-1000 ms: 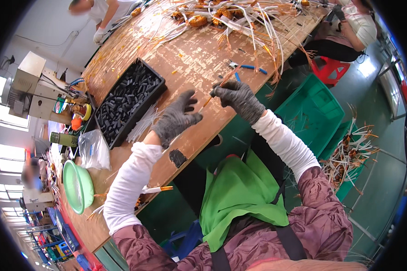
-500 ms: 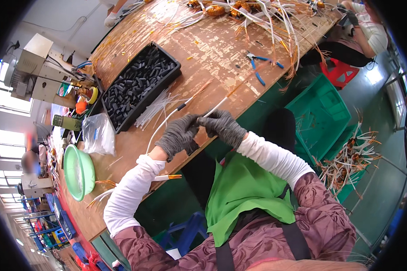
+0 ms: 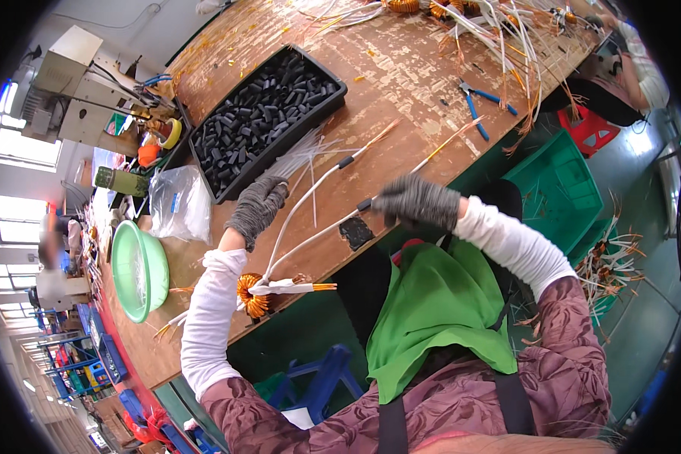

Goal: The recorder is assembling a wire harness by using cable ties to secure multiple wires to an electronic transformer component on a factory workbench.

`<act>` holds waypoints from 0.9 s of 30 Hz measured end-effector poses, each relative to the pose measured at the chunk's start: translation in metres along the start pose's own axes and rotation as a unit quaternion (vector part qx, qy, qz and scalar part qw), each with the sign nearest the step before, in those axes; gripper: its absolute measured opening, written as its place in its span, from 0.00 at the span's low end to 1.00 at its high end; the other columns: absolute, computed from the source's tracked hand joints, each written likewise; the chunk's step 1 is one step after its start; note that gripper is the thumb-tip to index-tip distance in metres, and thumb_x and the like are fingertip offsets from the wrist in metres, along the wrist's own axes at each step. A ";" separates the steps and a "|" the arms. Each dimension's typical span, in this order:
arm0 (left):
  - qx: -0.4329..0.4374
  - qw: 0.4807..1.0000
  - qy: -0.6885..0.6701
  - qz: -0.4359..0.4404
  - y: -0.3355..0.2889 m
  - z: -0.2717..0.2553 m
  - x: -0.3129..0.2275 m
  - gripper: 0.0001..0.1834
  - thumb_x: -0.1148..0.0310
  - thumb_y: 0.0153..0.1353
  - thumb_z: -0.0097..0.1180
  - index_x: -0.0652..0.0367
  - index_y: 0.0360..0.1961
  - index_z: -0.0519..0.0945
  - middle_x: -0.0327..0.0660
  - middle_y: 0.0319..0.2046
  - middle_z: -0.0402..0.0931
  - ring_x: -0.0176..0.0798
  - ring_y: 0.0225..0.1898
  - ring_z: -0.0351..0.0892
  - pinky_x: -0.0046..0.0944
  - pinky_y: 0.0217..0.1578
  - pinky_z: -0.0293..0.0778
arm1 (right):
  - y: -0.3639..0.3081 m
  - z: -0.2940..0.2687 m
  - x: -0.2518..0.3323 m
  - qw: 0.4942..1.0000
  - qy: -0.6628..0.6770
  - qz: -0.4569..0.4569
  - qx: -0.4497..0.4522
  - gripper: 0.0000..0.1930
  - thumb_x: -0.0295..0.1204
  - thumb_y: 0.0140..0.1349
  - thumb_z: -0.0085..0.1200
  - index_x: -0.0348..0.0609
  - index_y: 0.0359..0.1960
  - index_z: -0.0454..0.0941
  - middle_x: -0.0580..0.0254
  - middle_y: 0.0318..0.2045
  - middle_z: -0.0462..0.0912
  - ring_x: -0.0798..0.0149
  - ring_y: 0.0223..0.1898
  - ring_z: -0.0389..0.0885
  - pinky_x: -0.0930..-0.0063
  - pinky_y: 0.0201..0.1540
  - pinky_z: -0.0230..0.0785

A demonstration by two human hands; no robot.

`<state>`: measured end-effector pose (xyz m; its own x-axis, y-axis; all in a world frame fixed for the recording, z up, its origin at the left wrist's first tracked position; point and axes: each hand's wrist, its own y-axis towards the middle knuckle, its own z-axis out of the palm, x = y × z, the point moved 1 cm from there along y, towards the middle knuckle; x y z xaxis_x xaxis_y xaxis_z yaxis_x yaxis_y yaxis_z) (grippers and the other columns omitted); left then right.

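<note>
Here, right hand (image 3: pixel 418 201) by wire (image 3: pixel 334 223) near table edge (image 3: pixel 467 163), left hand (image 3: pixel 259 209) apart; grips unclear

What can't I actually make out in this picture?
All in the head view:
Right hand: too blurred to tell whether it grips the lower white lead.
Left hand: palm turned from the camera, hiding anything inside it.
Far orange coils: cut off by the top edge.
Black pieces: heaped over one another, too small to count.
</note>
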<state>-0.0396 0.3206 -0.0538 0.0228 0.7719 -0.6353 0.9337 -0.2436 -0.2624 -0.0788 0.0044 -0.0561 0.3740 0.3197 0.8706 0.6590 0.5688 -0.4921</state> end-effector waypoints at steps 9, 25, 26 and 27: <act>0.145 0.979 -0.136 -0.038 -0.032 0.008 -0.006 0.20 0.63 0.61 0.50 0.64 0.50 0.70 0.44 0.36 0.78 0.33 0.36 0.76 0.31 0.39 0.72 | 0.092 -0.019 0.014 0.717 -0.536 -0.384 -0.228 0.09 0.34 0.42 0.61 0.50 0.27 0.79 0.63 0.33 0.75 0.58 0.41 0.72 0.65 0.46 0.64; 0.016 0.918 0.392 0.059 0.082 0.029 -0.049 0.15 0.69 0.51 0.50 0.60 0.41 0.76 0.56 0.29 0.77 0.55 0.34 0.78 0.49 0.36 0.74 | 0.046 0.032 0.024 0.756 -0.423 -0.441 -0.237 0.16 0.33 0.42 0.60 0.48 0.36 0.76 0.61 0.36 0.75 0.54 0.41 0.71 0.60 0.48 0.62; 0.029 0.902 0.427 0.053 0.085 0.030 -0.047 0.13 0.69 0.51 0.49 0.62 0.37 0.78 0.56 0.28 0.77 0.55 0.34 0.79 0.48 0.36 0.75 | 0.042 0.026 0.022 0.756 -0.423 -0.439 -0.238 0.16 0.33 0.42 0.60 0.48 0.36 0.76 0.61 0.36 0.75 0.54 0.41 0.71 0.60 0.48 0.62; 0.017 0.907 0.420 0.041 0.084 0.030 -0.049 0.11 0.68 0.52 0.49 0.62 0.31 0.80 0.55 0.27 0.78 0.54 0.32 0.79 0.46 0.36 0.75 | 0.037 0.019 0.019 0.764 -0.395 -0.447 -0.248 0.15 0.32 0.41 0.60 0.47 0.35 0.76 0.61 0.35 0.75 0.54 0.40 0.72 0.61 0.47 0.63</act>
<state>0.0274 0.2444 -0.0668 0.3693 0.9217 0.1185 0.9051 -0.3278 -0.2707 -0.0591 0.0458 -0.0580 -0.7509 0.4400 0.4925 0.6597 0.5337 0.5291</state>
